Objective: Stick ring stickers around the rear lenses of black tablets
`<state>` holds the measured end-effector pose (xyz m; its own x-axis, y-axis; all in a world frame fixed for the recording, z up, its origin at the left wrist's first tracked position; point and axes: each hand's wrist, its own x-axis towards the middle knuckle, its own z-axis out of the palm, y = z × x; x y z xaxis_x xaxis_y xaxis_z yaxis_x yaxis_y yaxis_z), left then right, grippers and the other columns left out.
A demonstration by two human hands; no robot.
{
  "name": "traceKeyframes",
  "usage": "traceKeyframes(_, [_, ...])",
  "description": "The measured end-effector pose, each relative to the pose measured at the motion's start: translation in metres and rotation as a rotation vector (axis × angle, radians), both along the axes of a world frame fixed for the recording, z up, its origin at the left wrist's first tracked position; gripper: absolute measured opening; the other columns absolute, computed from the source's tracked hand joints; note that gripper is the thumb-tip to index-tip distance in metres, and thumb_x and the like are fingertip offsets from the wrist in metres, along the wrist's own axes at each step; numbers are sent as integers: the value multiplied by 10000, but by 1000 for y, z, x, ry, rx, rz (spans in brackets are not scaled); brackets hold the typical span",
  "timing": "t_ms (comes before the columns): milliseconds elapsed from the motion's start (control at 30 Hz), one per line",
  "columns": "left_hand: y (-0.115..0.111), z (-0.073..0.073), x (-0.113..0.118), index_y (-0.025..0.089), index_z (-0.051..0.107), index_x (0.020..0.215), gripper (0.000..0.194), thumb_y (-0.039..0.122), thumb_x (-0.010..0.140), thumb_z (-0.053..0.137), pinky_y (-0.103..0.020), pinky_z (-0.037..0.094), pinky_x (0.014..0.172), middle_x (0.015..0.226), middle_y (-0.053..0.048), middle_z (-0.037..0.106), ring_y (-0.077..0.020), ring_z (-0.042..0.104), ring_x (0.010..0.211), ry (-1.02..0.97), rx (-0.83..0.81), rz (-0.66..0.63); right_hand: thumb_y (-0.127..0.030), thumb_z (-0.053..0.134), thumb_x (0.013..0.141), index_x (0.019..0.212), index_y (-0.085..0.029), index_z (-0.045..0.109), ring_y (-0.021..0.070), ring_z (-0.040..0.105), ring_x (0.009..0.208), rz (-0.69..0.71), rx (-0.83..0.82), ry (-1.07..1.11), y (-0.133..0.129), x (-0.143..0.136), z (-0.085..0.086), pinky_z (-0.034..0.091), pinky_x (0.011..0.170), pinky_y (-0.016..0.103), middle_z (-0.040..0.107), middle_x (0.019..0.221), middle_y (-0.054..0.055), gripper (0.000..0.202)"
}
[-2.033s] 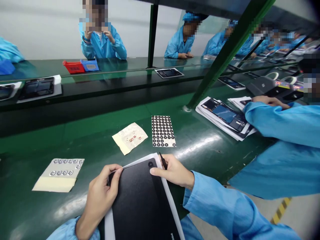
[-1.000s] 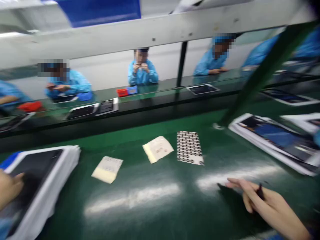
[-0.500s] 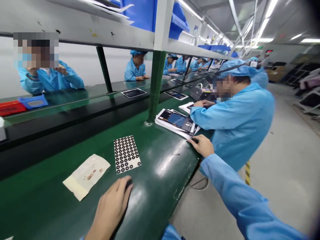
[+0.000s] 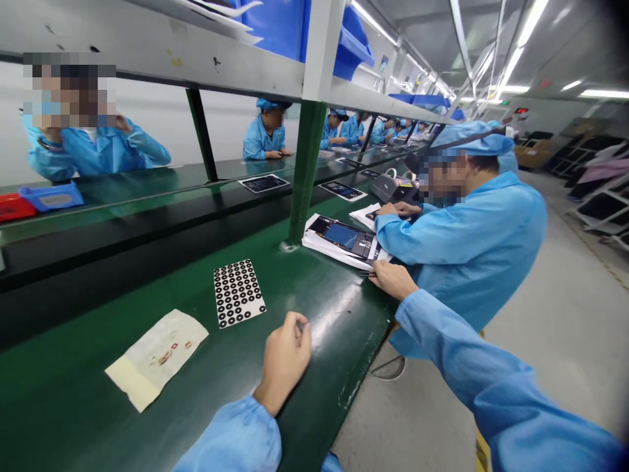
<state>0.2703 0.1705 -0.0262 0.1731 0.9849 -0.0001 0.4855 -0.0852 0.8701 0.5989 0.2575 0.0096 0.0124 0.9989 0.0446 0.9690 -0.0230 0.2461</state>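
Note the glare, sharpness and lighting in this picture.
In the head view, glare streaks the green bench between the left hand and right hand; in that same head view, the sheet of black rings reads clearly, ceiling lights glow, and the top-right corner is dark.

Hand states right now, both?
Left hand: half-open, loosely curled, nothing visibly held.
Right hand: closed on thin dark tweezers, beside the tablet stack; contact with stack unclear.
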Motion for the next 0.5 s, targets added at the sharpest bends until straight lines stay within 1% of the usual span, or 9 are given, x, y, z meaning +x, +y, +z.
traceKeyframes(67, [5, -1, 28, 211, 619, 1094, 211, 356, 950, 569, -278, 510, 670, 727, -18, 690, -199, 702, 670, -217, -111, -28, -266, 564, 998, 1032, -129, 613, 259, 711, 948, 20, 21, 6, -5, -12, 6, 433, 689, 281, 716, 1087, 172, 149])
traceKeyframes(100, [10, -1, 41, 195, 609, 1127, 253, 379, 962, 556, -287, 543, 688, 798, -52, 729, -202, 727, 704, -328, -170, -40, -260, 565, 993, 1016, -141, 608, 253, 710, 951, 30, 36, 11, -9, -21, 6, 425, 683, 275, 722, 1078, 163, 129])
traceKeyframes(167, [24, -2, 64, 161, 593, 1168, 337, 436, 996, 503, -321, 591, 781, 996, -152, 768, -222, 771, 850, -542, -281, -52, -254, 554, 989, 981, -161, 600, 239, 713, 926, 48, 67, 25, -25, -41, 4, 411, 664, 268, 733, 1039, 144, 103])
traceKeyframes(233, [38, -3, 80, 126, 594, 1167, 433, 506, 1016, 450, -374, 600, 878, 1120, -238, 750, -255, 772, 978, -723, -376, -52, -250, 539, 987, 937, -176, 594, 224, 717, 861, 61, 89, 37, -49, -64, -2, 398, 637, 266, 741, 959, 120, 104])
traceKeyframes(300, [49, -5, 88, 98, 607, 1164, 537, 580, 1010, 426, -425, 601, 907, 1117, -276, 746, -283, 772, 993, -866, -449, -51, -252, 545, 973, 887, -192, 590, 210, 716, 778, 82, 99, 52, -81, -87, -8, 386, 604, 268, 737, 866, 84, 114])
traceKeyframes(367, [56, -8, 89, 88, 633, 1145, 599, 635, 981, 453, -452, 604, 895, 1077, -265, 758, -298, 772, 966, -972, -487, -36, -255, 547, 952, 837, -206, 588, 204, 705, 694, 138, 143, 119, -116, -105, -8, 374, 572, 277, 714, 776, 50, 131])
traceKeyframes(433, [57, -11, 87, 97, 668, 1105, 610, 664, 943, 513, -450, 603, 887, 1054, -223, 772, -301, 762, 959, -1044, -485, -3, -239, 543, 931, 794, -216, 591, 191, 688, 634, 247, 141, 241, -143, -118, 1, 379, 559, 277, 688, 708, 22, 147])
traceKeyframes(500, [50, -14, 82, 108, 699, 1060, 583, 658, 907, 583, -434, 590, 908, 1044, -178, 782, -301, 743, 985, -1083, -455, 33, -275, 543, 952, 724, -225, 594, 168, 658, 566, 348, 60, 375, -157, -125, 18, 387, 539, 267, 664, 632, 0, 239])
